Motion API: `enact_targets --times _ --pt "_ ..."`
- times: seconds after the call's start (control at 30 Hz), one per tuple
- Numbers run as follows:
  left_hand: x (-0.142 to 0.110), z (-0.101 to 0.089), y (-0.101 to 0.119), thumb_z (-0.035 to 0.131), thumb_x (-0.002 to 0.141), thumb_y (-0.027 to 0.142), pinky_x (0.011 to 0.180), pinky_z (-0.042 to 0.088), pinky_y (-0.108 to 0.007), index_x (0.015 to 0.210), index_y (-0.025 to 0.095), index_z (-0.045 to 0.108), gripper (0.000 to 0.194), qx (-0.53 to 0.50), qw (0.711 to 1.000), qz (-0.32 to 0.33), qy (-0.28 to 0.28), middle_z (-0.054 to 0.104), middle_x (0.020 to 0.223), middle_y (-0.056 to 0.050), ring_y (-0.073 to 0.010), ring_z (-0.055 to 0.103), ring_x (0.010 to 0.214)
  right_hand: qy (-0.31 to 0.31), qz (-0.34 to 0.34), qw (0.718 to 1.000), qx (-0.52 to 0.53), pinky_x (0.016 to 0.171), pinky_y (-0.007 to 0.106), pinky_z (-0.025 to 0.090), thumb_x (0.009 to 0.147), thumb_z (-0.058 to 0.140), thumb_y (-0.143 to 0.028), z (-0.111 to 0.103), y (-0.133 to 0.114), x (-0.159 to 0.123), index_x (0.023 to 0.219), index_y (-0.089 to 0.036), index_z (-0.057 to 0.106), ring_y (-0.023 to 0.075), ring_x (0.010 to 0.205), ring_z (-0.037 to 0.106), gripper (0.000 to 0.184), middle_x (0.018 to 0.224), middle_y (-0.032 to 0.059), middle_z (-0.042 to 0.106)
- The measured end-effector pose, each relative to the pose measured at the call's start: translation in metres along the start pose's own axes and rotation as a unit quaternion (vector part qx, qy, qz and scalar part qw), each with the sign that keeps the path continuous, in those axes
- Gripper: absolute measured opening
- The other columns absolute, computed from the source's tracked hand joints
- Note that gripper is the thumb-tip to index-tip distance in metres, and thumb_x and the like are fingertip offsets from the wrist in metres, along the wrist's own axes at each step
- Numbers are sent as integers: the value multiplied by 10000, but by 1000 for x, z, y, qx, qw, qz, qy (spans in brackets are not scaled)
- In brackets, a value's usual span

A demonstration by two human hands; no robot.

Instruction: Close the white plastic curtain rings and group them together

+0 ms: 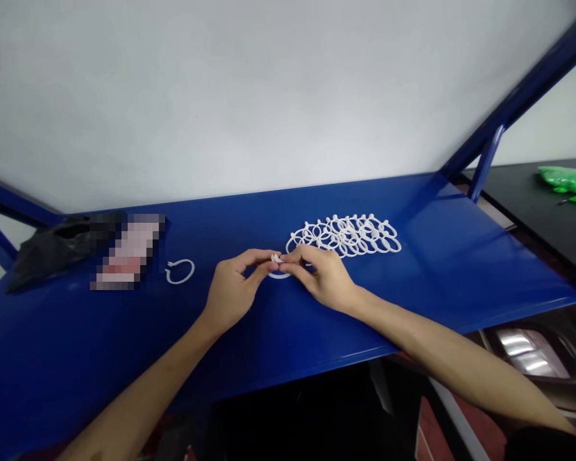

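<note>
Both my hands meet over the middle of a blue table (436, 256). My left hand (233, 288) and my right hand (319, 275) each pinch the same white plastic ring (278, 267), whose lower arc shows below my fingertips. Just behind my right hand lies a heap of several white rings (348, 235), spread flat. One single white ring (180, 271) lies alone on the table to the left of my left hand.
A black plastic bag (57, 246) and a blurred pink-white packet (127, 253) lie at the table's left. Blue frame struts (518, 96) rise at the right. A black surface (532, 205) with green plastic pieces (571, 182) stands beyond the right edge. A white wall is behind.
</note>
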State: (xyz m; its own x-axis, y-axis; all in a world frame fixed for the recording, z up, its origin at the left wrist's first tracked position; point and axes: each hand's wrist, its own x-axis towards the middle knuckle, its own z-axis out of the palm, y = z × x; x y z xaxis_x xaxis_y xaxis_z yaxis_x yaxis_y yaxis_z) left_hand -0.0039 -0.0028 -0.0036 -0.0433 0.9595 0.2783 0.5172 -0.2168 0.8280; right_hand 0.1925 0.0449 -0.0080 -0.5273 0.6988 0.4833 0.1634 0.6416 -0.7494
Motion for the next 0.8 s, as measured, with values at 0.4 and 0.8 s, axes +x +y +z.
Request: enact_targets --times 0.4,0.8 --pt "-3 2 8 626 903 235 701 568 -264 895 287 784 167 58 994 98 -7 749 805 18 -138 695 717 -82 -118 979 -144 748 327 541 1074 407 -279 -8 0 -8 1023 -189 658 169 789 628 272 908 78 730" --pt "29 -55 -20 492 951 283 987 506 -544 1148 185 697 300 332 941 51 39 730 1127 -128 -327 653 1065 57 -30 972 -227 774 350 539 1020 518 -266 -41 18 14 1003 -162 668 182 845 644 184 984 95 668"
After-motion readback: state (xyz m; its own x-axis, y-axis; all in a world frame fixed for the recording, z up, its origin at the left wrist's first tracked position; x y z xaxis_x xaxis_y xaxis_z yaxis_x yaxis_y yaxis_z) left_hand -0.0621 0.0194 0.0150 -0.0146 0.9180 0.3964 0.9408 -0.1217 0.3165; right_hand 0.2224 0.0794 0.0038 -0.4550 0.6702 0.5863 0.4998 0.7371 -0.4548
